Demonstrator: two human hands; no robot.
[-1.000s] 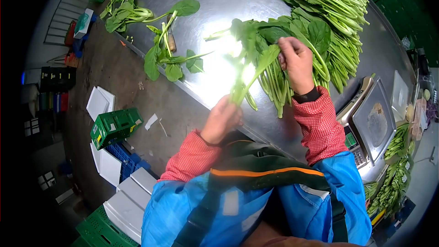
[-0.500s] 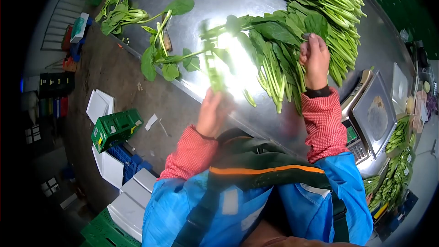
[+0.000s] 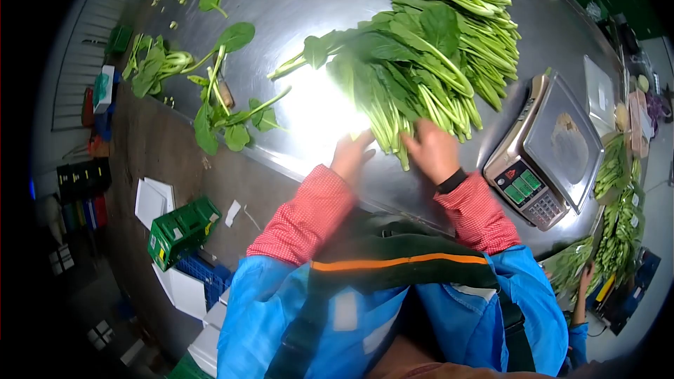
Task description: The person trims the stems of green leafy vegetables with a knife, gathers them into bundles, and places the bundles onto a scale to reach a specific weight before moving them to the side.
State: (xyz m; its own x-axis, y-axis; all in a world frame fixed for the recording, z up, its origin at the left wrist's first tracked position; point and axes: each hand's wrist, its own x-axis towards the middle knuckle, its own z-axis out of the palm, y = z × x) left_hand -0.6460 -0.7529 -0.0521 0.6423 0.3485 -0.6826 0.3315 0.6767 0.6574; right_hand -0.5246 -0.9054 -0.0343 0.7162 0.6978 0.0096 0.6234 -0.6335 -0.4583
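Note:
A loose bunch of leafy greens [image 3: 382,116] lies on the metal table, its pale stems pointing toward me. My left hand [image 3: 351,156] is just left of the stem ends, fingers apart and slightly blurred. On the other side, my right hand [image 3: 437,151] rests against the stems with thumb and fingers spread; some fingertips are hidden by the greens. Behind the bunch, a big pile of leafy greens [image 3: 484,42] stretches to the far side. Loose trimmed leaves [image 3: 237,137] lie at the left edge, around a tool with a wooden handle [image 3: 225,94].
To the right stands a weighing scale [image 3: 530,168] with a green display. Packed greens [image 3: 618,245] lie farther right, where another person's hand [image 3: 587,277] reaches in. A green crate [image 3: 184,231] and white boxes [image 3: 179,291] sit on the floor at left.
The greens my left hand was moving in a blur are out of it. My right hand has come down from the leaves to the stem ends, and the camera view has shifted.

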